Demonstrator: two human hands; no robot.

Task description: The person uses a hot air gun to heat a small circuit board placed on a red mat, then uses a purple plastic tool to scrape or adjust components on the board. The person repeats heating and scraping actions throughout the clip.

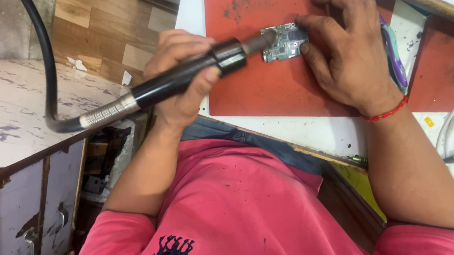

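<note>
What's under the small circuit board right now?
The circuit board lies flat on a red mat. The right hand covers its right edge, so whatever is beneath there is hidden.

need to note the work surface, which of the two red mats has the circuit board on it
The nearer, larger red mat, under both hands; the circuit board lies on its upper part. The other red mat lies farther right, with no board on it.
</note>
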